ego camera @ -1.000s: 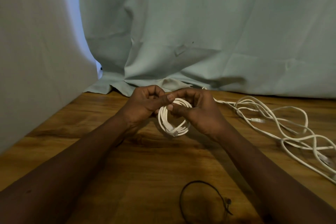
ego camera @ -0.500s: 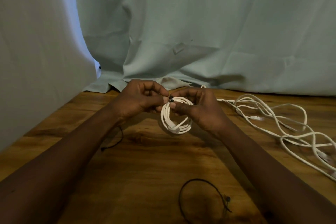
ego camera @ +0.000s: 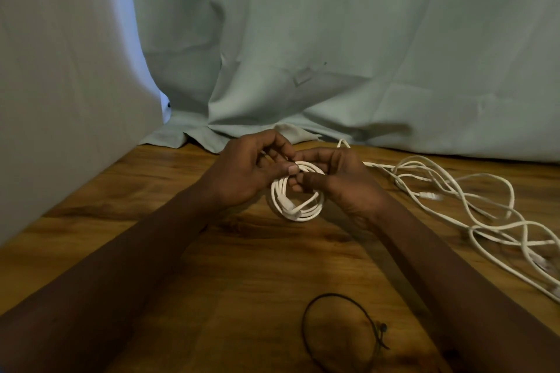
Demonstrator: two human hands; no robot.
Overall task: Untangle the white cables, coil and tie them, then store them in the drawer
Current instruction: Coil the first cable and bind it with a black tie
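One black tie (ego camera: pixel 333 295) lay looped by the desk's (ego camera: pixel 242 266) near edge. Mid-desk, both hands held a white coil (ego camera: pixel 298 210): the left hand (ego camera: pixel 242 172) pinched its top between thumb and fingers, and the right hand (ego camera: pixel 342 182) curled round its right side. More white cables (ego camera: pixel 430 195) sprawled tangled toward the right edge. Pale cloth (ego camera: pixel 333 54) hung along the far edge.

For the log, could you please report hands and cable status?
Left hand, right hand pinching top of white cable coil. Tangled white cables at right. Black cable tie lies nearer.
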